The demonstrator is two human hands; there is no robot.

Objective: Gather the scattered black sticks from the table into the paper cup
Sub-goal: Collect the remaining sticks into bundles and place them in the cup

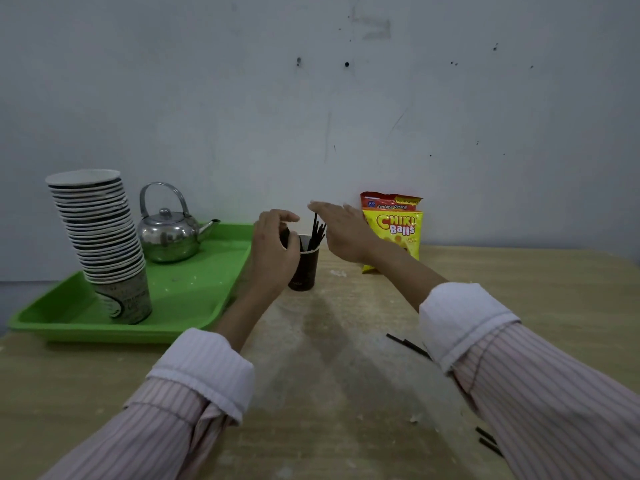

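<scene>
A dark paper cup (306, 268) stands on the wooden table (346, 341) near the wall, with several black sticks (317, 232) poking up out of it. My left hand (273, 251) is wrapped around the cup's left side at the rim. My right hand (341, 230) hovers flat and open just right of the sticks, fingers stretched toward them, holding nothing. Loose black sticks (408, 345) lie on the table by my right sleeve, partly hidden under it. More black sticks (488, 441) lie near the lower right, under my right forearm.
A green tray (194, 299) on the left carries a tall stack of paper cups (100, 237) and a metal kettle (169, 233). A yellow snack bag (394, 230) leans against the wall right of the cup.
</scene>
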